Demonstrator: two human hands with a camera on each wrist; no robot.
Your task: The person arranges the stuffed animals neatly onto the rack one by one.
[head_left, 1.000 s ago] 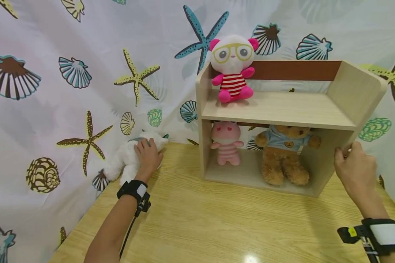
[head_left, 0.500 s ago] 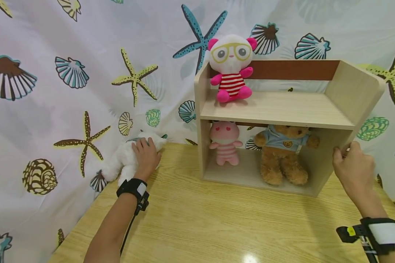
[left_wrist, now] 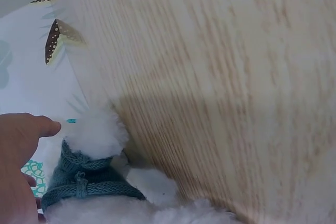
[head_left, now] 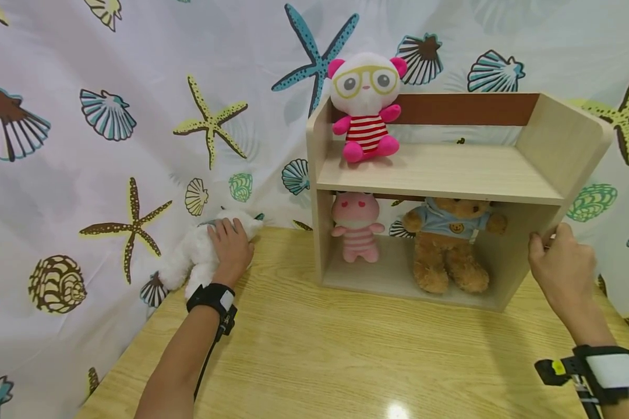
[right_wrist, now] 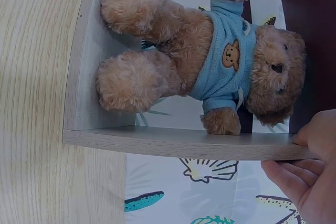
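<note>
A fluffy white plush toy (head_left: 201, 250) with a teal knitted garment (left_wrist: 86, 177) lies on the table against the curtain. My left hand (head_left: 233, 247) lies over it and grips it, covering part of its body. In the left wrist view, fingertips (left_wrist: 34, 182) show beside the knit, and one digit points toward the white fluff. At the right, my right hand (head_left: 563, 273) pinches the front edge of a wooden shelf unit's (head_left: 440, 189) side panel. The right wrist view shows the thumb inside that panel and the fingers (right_wrist: 286, 177) outside.
A pink-and-white panda plush (head_left: 369, 137) with yellow glasses sits on the upper shelf. Below stand a pink striped plush (head_left: 359, 238) and a brown teddy bear (head_left: 445, 256) in a blue hoodie. The wooden table (head_left: 346, 355) meets a seashell-print curtain (head_left: 152, 122).
The whole head view drifts slightly to the left. Both hands keep their places on the plush toy and the shelf panel.
</note>
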